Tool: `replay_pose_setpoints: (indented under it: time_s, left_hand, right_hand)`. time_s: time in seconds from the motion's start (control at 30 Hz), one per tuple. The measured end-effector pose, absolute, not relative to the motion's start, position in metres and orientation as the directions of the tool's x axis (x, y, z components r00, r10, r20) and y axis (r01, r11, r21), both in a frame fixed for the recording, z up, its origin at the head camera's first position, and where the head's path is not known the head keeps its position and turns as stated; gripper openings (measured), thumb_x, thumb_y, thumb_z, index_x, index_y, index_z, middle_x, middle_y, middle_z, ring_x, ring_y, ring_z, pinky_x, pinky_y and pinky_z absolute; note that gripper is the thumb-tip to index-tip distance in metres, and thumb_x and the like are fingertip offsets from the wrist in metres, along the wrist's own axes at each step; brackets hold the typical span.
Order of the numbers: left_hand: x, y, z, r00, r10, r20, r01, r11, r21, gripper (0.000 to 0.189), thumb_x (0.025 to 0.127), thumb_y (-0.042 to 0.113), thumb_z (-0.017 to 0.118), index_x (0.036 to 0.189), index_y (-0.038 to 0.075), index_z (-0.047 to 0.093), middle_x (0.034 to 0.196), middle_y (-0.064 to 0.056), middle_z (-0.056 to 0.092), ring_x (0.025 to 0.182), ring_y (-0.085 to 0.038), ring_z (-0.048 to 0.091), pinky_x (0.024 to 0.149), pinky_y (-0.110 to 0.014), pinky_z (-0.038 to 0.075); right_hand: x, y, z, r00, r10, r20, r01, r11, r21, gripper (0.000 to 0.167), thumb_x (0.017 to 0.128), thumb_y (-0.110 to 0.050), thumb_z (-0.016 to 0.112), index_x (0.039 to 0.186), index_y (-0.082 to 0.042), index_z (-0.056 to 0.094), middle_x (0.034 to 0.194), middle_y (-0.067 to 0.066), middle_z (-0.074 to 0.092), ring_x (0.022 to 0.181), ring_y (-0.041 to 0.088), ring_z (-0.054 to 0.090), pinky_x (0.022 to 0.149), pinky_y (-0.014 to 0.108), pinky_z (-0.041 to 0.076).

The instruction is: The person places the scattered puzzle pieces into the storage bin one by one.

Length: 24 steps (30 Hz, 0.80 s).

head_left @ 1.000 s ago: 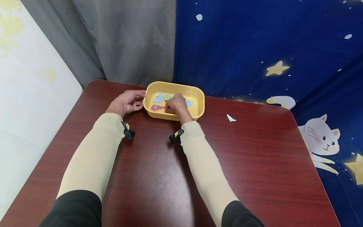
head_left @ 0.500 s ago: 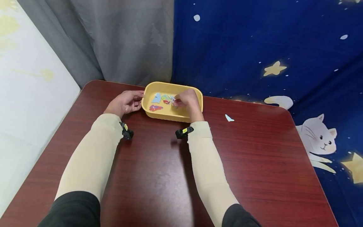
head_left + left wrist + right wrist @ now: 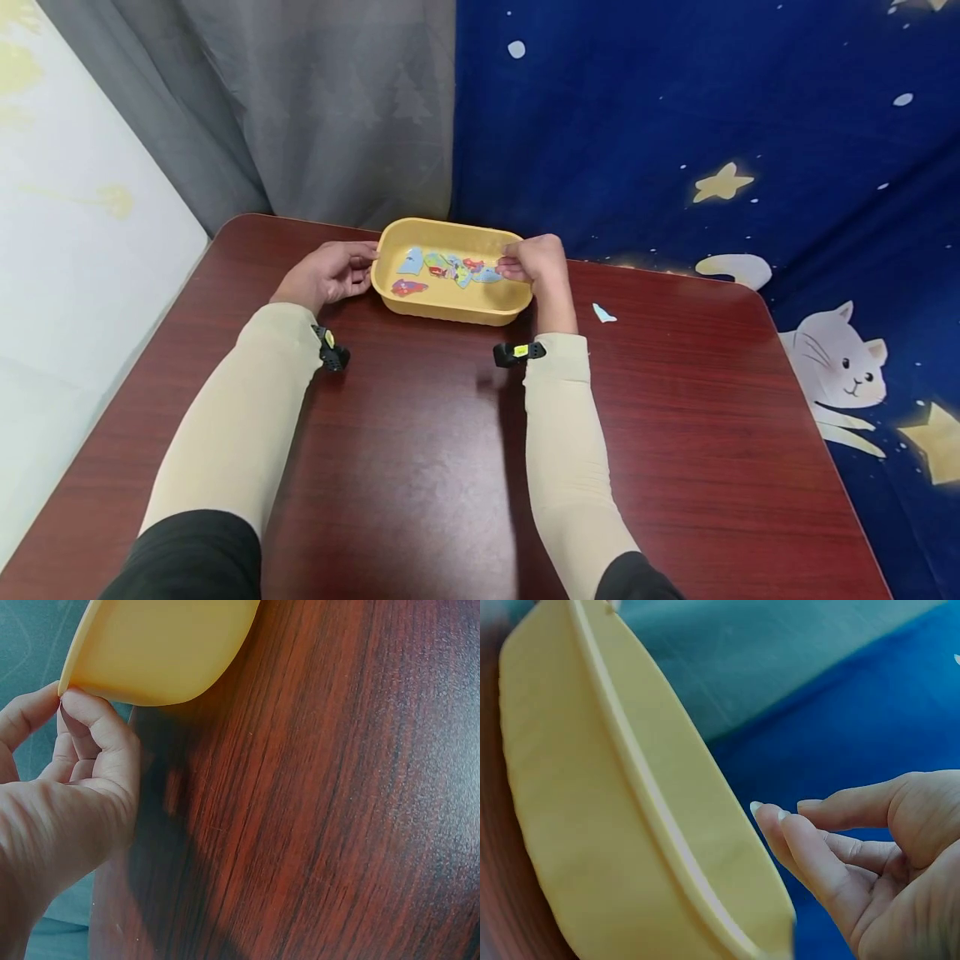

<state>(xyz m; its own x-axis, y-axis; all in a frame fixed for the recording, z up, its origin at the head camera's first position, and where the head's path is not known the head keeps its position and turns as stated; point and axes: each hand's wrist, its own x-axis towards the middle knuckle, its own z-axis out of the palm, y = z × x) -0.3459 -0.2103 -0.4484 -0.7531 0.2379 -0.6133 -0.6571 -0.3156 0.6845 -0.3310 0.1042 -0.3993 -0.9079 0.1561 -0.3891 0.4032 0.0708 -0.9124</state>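
A yellow plastic tub (image 3: pixel 450 311) stands near the table's back edge. My left hand (image 3: pixel 326 271) pinches its left rim between thumb and fingers, which shows closely in the left wrist view, where the tub wall (image 3: pixel 165 652) fills the top. Over the tub's right end is my right hand (image 3: pixel 536 258). In the right wrist view this right hand (image 3: pixel 885 862) has loosely bent fingers, with nothing visible between them. Inside the tub lie several flat, irregular cut-out pieces: a light blue one (image 3: pixel 410 262), a red-purple one (image 3: pixel 408 287) and a multicoloured cluster (image 3: pixel 457 270).
A small pale blue piece (image 3: pixel 603 313) lies on the dark red wooden table (image 3: pixel 420 433), right of the tub. Behind the table hang a grey curtain (image 3: pixel 345 125) and a blue curtain (image 3: pixel 600 125) with stars and a cat. A white panel (image 3: pixel 82 192) is at the left.
My right hand has moved right, from the middle of the tub to its right end, uncovering the multicoloured pieces. The left hand has kept its hold on the rim.
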Motion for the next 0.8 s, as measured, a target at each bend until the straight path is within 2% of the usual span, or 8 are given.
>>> replay_pose_setpoints:
  time_s: [0.2,0.47,0.8]
  left_hand:
    - [-0.347,-0.210,-0.450,-0.753,0.246,-0.610,-0.657,-0.321,0.682,0.031,0.095,0.010,0.061,0.125,0.019,0.058,0.094,-0.001,0.067,0.077,-0.014,0.061,0.065,-0.025,0.054]
    - [-0.346,-0.209,-0.451,-0.766,0.238,-0.598,-0.643,-0.324,0.694,0.026,0.094,0.009,0.063,0.119,0.017,0.063,0.089,-0.001,0.069,0.075,-0.014,0.062,0.065,-0.025,0.054]
    - [-0.346,-0.209,-0.450,-0.769,0.243,-0.591,-0.639,-0.324,0.698,0.026,0.094,0.007,0.061,0.118,0.016,0.065,0.088,-0.002,0.069,0.075,-0.014,0.062,0.063,-0.025,0.054]
  right_hand:
    - [-0.327,0.128,-0.397,-0.914,0.198,-0.354,0.372,0.063,-0.926,0.025,0.089,-0.001,0.065,0.109,0.013,0.065,0.064,0.009,0.068,0.054,0.015,0.068,0.054,0.025,0.056]
    - [-0.318,0.162,-0.400,-0.911,0.252,-0.326,0.343,0.025,-0.939,0.023,0.087,0.000,0.066,0.107,0.011,0.064,0.065,0.011,0.069,0.055,0.019,0.069,0.065,0.036,0.058]
    - [-0.307,0.206,-0.407,-0.897,0.288,-0.335,0.334,-0.054,-0.941,0.013,0.089,0.006,0.061,0.101,0.010,0.060,0.062,0.011,0.067,0.054,0.019,0.069,0.055,0.029,0.057]
